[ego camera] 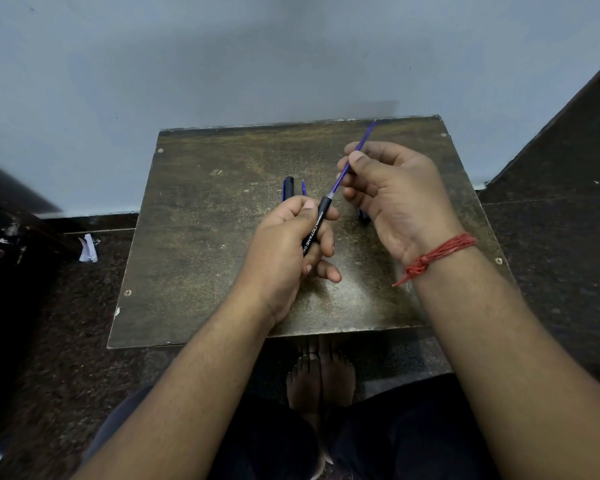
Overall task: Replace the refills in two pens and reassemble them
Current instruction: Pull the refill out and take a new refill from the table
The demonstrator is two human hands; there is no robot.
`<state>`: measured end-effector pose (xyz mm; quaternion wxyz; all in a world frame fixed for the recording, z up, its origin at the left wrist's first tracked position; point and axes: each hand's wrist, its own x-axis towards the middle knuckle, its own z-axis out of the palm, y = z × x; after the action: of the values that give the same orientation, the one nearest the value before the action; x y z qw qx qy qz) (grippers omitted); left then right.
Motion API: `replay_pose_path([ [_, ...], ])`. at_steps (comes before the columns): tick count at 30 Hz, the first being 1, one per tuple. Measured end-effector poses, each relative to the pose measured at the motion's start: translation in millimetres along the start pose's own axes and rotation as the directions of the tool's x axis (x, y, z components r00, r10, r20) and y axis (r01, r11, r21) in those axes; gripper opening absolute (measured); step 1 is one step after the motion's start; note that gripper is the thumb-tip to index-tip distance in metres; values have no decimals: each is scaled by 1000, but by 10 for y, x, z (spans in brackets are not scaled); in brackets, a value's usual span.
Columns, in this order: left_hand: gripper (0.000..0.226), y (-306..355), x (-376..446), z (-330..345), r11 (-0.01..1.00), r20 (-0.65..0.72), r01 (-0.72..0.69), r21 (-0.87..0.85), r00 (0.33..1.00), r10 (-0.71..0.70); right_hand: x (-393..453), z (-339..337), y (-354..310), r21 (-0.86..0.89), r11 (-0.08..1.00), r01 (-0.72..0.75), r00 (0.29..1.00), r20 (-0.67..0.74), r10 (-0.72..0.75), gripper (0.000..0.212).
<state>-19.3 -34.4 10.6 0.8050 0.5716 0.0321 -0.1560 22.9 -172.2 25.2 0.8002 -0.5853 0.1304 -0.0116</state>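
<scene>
My left hand (pixel 291 251) is closed around a black pen barrel (pixel 317 223) with white lettering, its open end pointing up and to the right. My right hand (pixel 392 195) pinches a thin blue refill (pixel 352 164) between thumb and fingers; the refill's lower end sits in the barrel's mouth and its upper end reaches toward the table's far right corner. Behind my left hand lie a second black pen (pixel 288 187) and another blue refill (pixel 304 187), partly hidden. A small dark pen part (pixel 363 216) shows under my right hand.
A worn brown tabletop (pixel 205 237) stands against a pale wall. A crumpled white paper (pixel 89 249) lies on the dark floor at the left. My bare feet (pixel 321 379) show below the table's front edge. A red thread bracelet (pixel 437 254) circles my right wrist.
</scene>
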Motion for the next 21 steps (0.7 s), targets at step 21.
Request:
replay_pose_path([
  [21, 27, 22, -3, -8, 1000, -14, -29, 2, 999, 29, -6, -26, 20, -318, 940, 121, 992, 74, -103, 21],
])
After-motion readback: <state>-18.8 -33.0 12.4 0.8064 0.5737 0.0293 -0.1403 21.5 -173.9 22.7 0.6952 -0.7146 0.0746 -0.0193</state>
